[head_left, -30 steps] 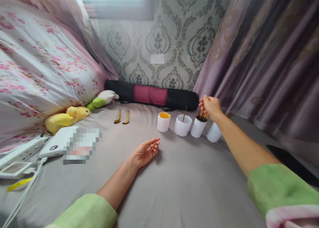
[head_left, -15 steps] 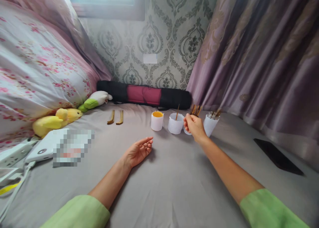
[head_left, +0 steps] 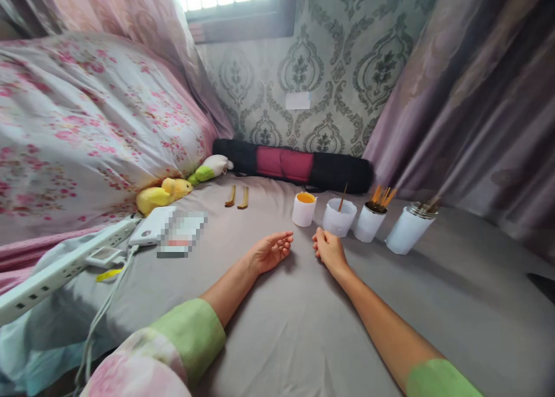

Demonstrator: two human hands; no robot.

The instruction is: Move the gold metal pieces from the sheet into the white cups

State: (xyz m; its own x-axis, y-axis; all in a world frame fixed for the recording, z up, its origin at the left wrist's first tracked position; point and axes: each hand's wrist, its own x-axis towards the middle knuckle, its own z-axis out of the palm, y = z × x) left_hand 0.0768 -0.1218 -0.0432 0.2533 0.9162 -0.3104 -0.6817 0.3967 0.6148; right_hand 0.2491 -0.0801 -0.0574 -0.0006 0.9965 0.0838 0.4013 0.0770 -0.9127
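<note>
Cup with the single stick [head_left: 339,216] parked on the grey sheet [head_left: 303,327], just beyond the right hand [head_left: 328,249]. Second in a row of four white cups: orange-filled cup [head_left: 303,209] on its left, cup with the bunch of sticks [head_left: 368,221] on its right, then the leaning cup [head_left: 405,230] at the far end, tilted and with a few sticks poking out.

Right hand lying knuckles-up on the sheet, fingers curled under, near the row but not touching any cup. Can't tell whether anything thin is tucked inside. Left hand [head_left: 271,251] resting palm-up right beside it, fingers loosely open, holding nothing.

Biggest worry, honestly: soft bedding as a base. Probably enough to press a palm or shift a knee near the row to dip the sheet and topple a cup. Far one already off upright, so likely first to go, scattering sticks. Worse with the orange-filled one: looks full nearly to the brim, so a nudge from a careless wrist could slop it over the fabric.

Also worth noting: power strip [head_left: 65,264] off on the left side, well apart from the cups, though not great company for liquid on one bed.
</note>
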